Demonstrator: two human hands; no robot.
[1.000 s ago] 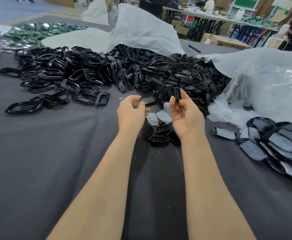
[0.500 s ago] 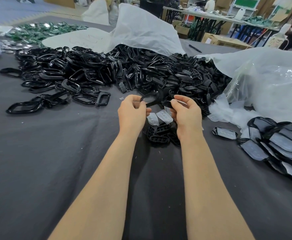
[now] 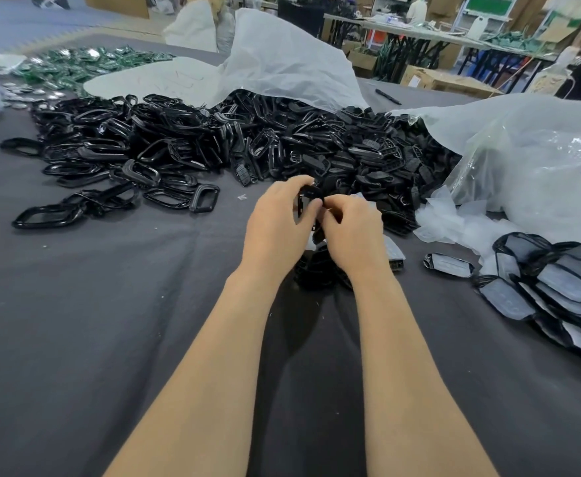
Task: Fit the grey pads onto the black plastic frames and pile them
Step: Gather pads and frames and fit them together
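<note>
Working over the tabletop (image 3: 110, 321), just before the heap of frames (image 3: 213, 142), you pinch one black frame (image 3: 305, 197), probably light and stiff, with left hand (image 3: 275, 228) and right hand (image 3: 354, 235), so hold its rim and press the soft pad in gently.

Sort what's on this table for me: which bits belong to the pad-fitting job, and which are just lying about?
Job: black frame in left hand and right hand; heap of black frames; loose grey pads; pile of fitted frames.
Lying about: black pen; green parts; cardboard box.
</note>
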